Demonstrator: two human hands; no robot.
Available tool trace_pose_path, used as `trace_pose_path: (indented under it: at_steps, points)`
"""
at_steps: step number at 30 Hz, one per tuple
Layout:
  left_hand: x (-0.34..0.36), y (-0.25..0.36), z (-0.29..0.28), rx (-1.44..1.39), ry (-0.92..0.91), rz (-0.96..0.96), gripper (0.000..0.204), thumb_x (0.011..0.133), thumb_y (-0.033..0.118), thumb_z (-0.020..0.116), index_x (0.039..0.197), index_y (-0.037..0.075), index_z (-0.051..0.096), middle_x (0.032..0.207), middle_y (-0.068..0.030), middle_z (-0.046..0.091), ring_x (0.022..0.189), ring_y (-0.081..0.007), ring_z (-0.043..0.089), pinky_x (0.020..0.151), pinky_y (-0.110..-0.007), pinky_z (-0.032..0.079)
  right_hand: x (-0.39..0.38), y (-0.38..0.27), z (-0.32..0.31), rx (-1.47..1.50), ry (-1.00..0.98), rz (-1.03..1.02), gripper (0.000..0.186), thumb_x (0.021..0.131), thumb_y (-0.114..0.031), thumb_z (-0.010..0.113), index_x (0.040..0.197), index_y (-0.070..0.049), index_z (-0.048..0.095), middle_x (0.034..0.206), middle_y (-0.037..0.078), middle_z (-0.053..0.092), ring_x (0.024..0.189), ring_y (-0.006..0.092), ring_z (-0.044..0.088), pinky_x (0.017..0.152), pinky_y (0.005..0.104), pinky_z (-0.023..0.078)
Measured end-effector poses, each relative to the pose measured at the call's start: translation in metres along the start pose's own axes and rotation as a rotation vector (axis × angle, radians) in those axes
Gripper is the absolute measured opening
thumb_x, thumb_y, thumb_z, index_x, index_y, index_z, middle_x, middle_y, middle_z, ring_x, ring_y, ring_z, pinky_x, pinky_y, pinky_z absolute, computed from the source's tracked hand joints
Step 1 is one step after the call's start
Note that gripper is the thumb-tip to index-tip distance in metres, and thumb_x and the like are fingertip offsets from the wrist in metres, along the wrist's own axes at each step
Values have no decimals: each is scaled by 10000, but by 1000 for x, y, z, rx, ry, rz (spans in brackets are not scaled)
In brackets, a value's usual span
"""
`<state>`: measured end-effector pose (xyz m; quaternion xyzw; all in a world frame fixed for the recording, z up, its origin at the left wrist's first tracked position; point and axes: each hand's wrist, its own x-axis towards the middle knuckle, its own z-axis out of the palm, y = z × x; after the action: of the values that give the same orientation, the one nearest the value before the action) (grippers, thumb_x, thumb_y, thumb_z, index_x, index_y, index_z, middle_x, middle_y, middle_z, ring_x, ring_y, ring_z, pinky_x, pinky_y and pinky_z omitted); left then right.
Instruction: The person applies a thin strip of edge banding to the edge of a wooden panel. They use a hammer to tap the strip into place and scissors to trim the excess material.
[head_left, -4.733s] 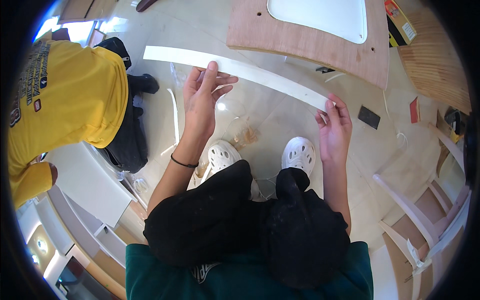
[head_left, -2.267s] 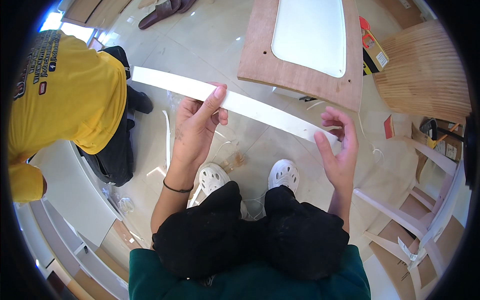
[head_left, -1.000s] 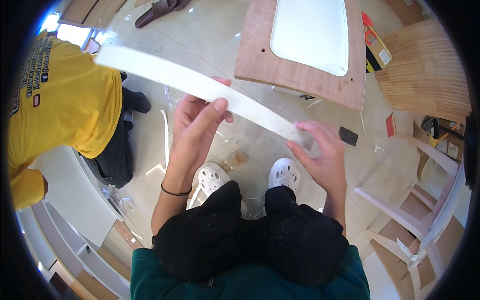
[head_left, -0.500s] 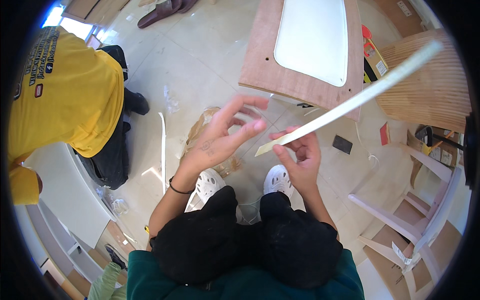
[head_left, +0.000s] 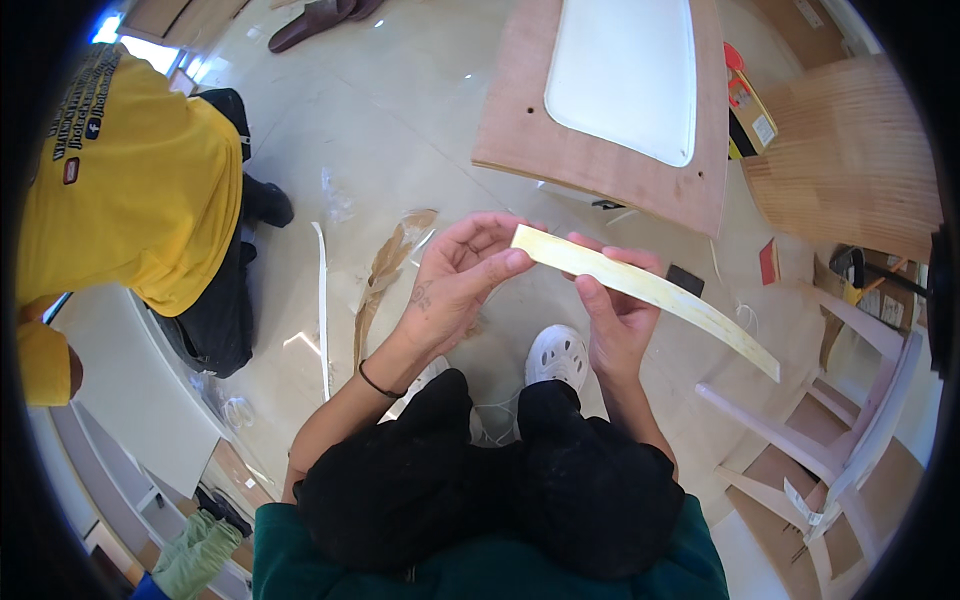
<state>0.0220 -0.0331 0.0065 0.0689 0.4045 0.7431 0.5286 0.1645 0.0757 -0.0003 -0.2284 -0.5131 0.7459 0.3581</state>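
Note:
I hold a thin strip (head_left: 682,302) with its pale yellowish face up; it slopes down to the right and curves toward its free end. My left hand (head_left: 455,275) pinches at its left end, thumb against the edge and fingers curled behind. My right hand (head_left: 622,315) is closed round the strip a little farther right, thumb on its near edge. Below are my black-clad knees and white clogs (head_left: 557,355). Beyond the strip lies a plywood panel (head_left: 500,140) with a white rounded inset (head_left: 620,80).
A co-worker in yellow (head_left: 150,190) bends at left; another's green-trousered leg (head_left: 195,550) shows lower left. A white strip (head_left: 322,290), brown paper (head_left: 385,270) and dark brown sandals (head_left: 295,30) lie on the floor. At right are wooden chair frames (head_left: 765,428) and a wooden board (head_left: 840,160).
The strip has turned from its white face to its yellowish one and swung round to slope down rightward. My left hand left it and is back at its end. A green-trousered leg appeared lower left.

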Motion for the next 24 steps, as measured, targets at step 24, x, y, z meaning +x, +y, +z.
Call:
trace_pose_path:
  at_steps: [24]
  points:
    - [12,-10,1,-126,268,100,429,999,220,578,1334,-30,482,1342,-180,538,1221,-196,540,1092,-339,431,-13,-18,-72,41,340,111,302,993,-137,565,1266,-14,524,1219,207,620,1044,263,669,897,347,574]
